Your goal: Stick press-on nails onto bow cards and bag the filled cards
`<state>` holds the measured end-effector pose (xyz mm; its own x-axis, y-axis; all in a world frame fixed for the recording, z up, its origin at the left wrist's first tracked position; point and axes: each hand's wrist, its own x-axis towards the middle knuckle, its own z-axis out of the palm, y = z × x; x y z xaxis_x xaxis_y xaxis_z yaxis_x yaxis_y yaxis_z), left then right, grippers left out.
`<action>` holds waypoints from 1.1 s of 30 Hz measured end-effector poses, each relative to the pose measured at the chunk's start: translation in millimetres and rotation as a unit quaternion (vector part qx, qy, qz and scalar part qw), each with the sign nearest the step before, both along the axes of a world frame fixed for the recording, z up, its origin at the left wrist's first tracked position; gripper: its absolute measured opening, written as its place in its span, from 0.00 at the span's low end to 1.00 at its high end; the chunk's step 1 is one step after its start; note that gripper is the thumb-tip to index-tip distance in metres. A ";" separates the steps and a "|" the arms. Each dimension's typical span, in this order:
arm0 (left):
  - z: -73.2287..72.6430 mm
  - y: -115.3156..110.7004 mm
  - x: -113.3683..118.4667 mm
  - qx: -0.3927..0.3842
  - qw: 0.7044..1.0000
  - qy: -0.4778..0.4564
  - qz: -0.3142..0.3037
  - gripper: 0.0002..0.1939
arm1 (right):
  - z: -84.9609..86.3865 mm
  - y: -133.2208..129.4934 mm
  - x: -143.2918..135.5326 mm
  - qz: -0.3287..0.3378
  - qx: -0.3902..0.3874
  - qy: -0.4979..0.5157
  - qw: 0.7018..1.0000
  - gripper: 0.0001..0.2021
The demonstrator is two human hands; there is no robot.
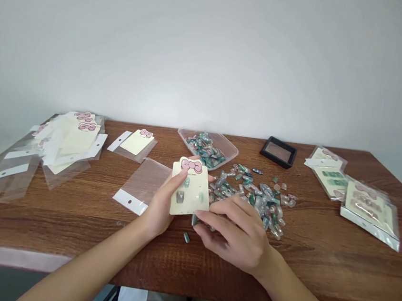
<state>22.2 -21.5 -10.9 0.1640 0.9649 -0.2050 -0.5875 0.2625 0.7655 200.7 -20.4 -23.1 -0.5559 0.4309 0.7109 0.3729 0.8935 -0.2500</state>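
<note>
My left hand (162, 205) holds a cream card (190, 198) with a pink bow at its top, thumb on the front and fingers behind. Several green and grey false nails sit on the card's face. Just under the card's lower edge, my right hand (237, 233) pinches a dark grey-green nail (194, 219) between thumb and fingers. One loose dark nail (186, 237) lies on the table below. Beside and behind my right hand spreads a pile of mixed nails (263, 200).
On the wooden table (88, 225) stand a clear tub of nails (228, 148) and a black frame (279, 152). Blank cards (76, 140) and clear bags (147, 181) lie left; bagged cards with nails (371, 206) lie right.
</note>
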 end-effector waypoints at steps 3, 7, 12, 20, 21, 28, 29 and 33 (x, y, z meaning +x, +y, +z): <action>-6.7 -3.7 4.1 -0.003 1.000 0.010 -0.016 0.28 | -1.0 1.0 0.7 -0.022 0.011 -0.003 1.000 0.09; -9.8 -6.3 6.0 -0.003 0.999 0.012 -0.033 0.30 | -2.0 1.7 0.3 -0.037 0.025 -0.014 0.999 0.09; -12.0 -7.0 4.2 0.002 0.998 0.026 -0.052 0.29 | -1.2 1.8 0.9 -0.050 0.044 -0.019 0.998 0.11; -14.4 -8.9 5.4 0.017 0.998 0.034 -0.052 0.29 | 0.4 0.7 -0.1 -0.061 0.041 -0.028 0.997 0.10; -14.7 -8.9 5.4 0.017 0.998 0.033 -0.054 0.29 | 0.4 0.7 -0.3 -0.060 0.041 -0.028 0.997 0.10; -16.6 -9.3 5.8 0.021 0.997 0.036 -0.057 0.30 | 1.7 2.4 -2.1 -0.059 0.050 -0.026 0.997 0.08; -16.5 -9.3 5.9 0.022 0.998 0.038 -0.055 0.30 | 2.1 2.6 -2.6 -0.058 0.051 -0.026 0.997 0.08; -15.5 -9.1 5.9 0.022 0.997 0.038 -0.061 0.30 | 2.1 2.6 -4.1 -0.052 0.039 -0.017 0.998 0.07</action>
<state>28.1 -30.6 -26.4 0.2666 0.9470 -0.1791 -0.4933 0.2938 0.8187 196.6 -17.8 -21.0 -0.5356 0.4307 0.7264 0.4711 0.8663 -0.1663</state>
